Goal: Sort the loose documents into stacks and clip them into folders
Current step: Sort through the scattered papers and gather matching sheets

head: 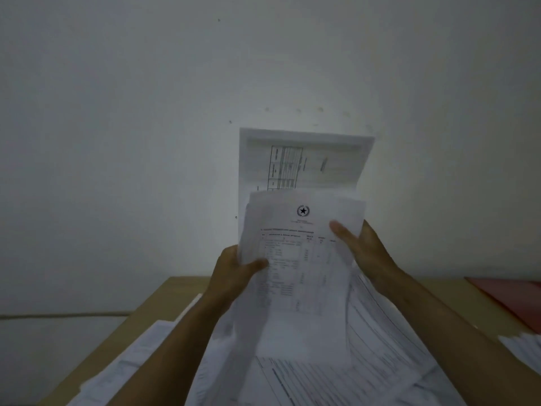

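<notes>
- The left hand (234,271) gripped the left edge of a sheaf of papers (301,259), thumb curled over the front; the right hand (363,253) pinched the right edge, thumb pressed flat on the top sheet and fingers behind it.
- The sheaf was held upright above the desk (164,297), in front of a pale wall (146,112); a taller sheet (304,159) at the back rose above the rest, its top bent forward.
- More loose papers (380,347) lay spread across the desk beneath the forearms, with another pile (137,356) at the left and a few sheets (524,347) at the right edge; the raised sheaf hid much of what lay under it.
- A red folder (506,294) lay flat on the desk at the far right, apart from both hands.
- The front page bore a round emblem with a star (303,211) above a printed table; the wording was too blurred to read; the back sheet showed a table printed sideways, likewise unreadable.
</notes>
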